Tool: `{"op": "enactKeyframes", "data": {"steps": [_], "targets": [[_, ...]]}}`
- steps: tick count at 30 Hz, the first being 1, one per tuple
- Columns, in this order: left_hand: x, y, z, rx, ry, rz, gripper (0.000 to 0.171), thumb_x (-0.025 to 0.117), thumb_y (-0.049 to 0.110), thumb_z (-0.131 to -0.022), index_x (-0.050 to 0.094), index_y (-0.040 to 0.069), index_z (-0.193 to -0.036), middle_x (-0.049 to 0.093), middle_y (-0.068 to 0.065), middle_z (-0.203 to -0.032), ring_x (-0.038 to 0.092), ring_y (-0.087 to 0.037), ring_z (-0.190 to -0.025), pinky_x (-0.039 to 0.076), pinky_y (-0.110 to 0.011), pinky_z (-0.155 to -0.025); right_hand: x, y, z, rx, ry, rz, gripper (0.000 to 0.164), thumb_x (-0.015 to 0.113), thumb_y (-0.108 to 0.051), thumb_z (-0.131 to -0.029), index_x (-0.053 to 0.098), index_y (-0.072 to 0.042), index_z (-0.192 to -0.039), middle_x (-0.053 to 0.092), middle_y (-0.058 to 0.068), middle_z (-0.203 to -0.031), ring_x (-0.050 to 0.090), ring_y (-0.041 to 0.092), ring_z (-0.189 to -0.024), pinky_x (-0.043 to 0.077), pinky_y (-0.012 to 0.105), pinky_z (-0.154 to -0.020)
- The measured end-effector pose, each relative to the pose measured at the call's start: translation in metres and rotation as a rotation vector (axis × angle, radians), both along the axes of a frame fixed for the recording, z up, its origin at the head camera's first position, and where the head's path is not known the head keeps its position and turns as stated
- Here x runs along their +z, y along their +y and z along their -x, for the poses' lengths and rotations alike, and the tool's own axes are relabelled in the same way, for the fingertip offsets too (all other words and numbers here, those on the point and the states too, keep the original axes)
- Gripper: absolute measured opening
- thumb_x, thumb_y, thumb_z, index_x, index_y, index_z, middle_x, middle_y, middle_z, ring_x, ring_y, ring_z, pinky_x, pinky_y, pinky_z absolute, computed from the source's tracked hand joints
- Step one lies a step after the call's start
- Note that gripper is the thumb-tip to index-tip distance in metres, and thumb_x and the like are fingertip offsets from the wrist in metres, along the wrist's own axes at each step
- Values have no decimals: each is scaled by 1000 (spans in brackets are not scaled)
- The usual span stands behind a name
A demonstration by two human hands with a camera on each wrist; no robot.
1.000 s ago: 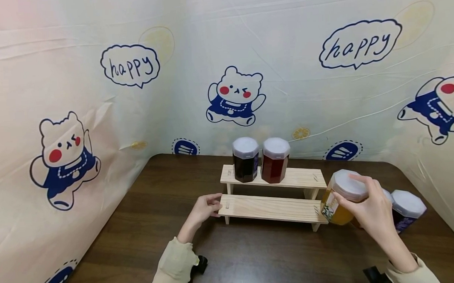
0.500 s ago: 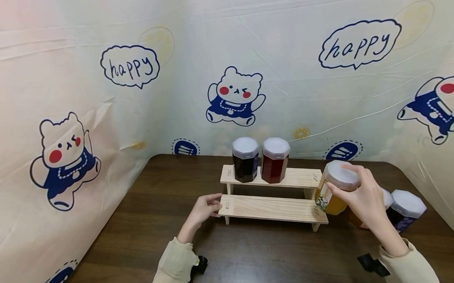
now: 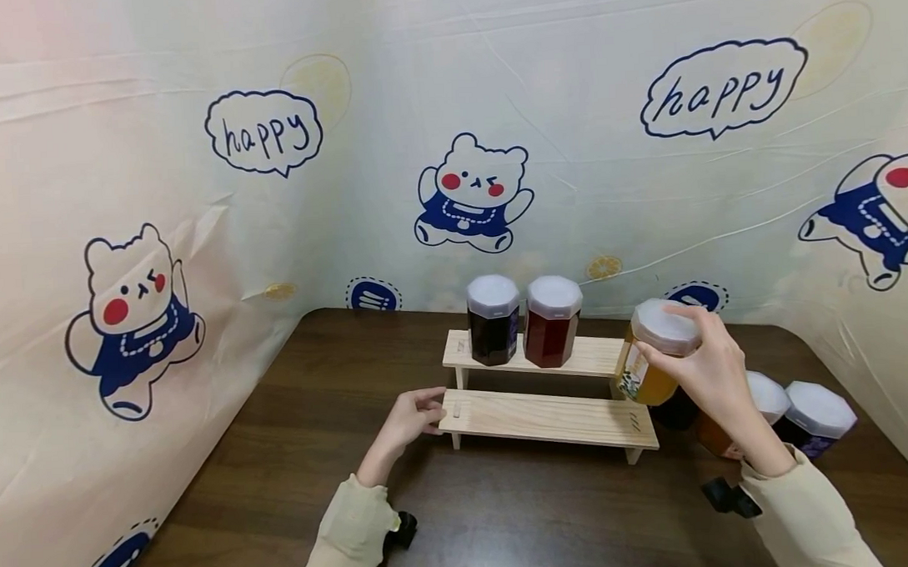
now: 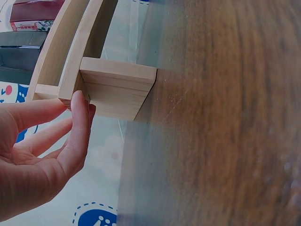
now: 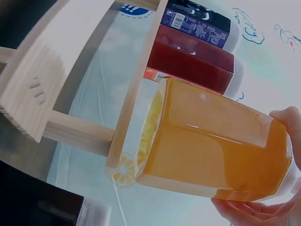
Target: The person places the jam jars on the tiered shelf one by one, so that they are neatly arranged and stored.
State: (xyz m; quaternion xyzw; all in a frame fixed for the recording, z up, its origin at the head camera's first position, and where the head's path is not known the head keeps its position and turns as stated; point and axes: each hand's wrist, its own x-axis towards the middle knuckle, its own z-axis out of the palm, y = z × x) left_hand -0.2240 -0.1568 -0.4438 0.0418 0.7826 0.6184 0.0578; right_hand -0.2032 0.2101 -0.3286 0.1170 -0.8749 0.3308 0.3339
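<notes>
The wooden rack (image 3: 541, 414) stands at lower centre in the head view, with the orange jar (image 3: 655, 382) right of centre, gripped near its lid by the curled right hand (image 3: 711, 370), while the left hand (image 3: 410, 418) pinches the rack's left end.

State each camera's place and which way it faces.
Head: on the head, facing forward and down at the table, rack, red jar and amber jar; left hand, right hand and sleeves show.
Left wrist: on that wrist, facing the rack's end; left hand shows.
Right wrist: on that wrist, facing the amber jar; right hand partly shows.
Both wrist views: rack, red jar.
</notes>
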Motion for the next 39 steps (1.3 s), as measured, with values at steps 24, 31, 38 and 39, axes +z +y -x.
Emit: {"op": "enactKeyframes", "data": {"steps": [24,31,38,39], "targets": [[8,1,-4,-3,-4,8,37,53,-10,-80,48,-14,-117,57,-21,-83,52,-15,-65,55,-36,-58,-1,-16,46,58,-13,21,52,75,-16,-67,52,-1,-111,50,24,-99,49,35,-85,47,50,-62],[12,2,-6,0,0,13,37,54,-10,-80,49,-14,-117,57,-21,-83,53,-16,-64,55,-34,-57,-5,-18,56,51,-32,28,53,75,-18,-68,51,-1,-112,50,24,-96,49,36,-85,45,50,-63],[-3,0,1,7,3,-1,37,54,-10,-80,50,-13,-117,57,-18,-81,53,-13,-62,55,-32,-54,-9,-19,61,43,-45,38,53,75,-19,-69,50,-1,-113,49,25,-98,49,37,-86,46,51,-65],[-4,0,1,5,3,-5,38,54,-10,-80,49,-13,-117,57,-18,-81,52,-13,-62,55,-32,-54,-10,-19,62,41,-44,38,53,75,-18,-69,50,-1,-113,49,25,-97,49,37,-86,46,51,-65]]}}
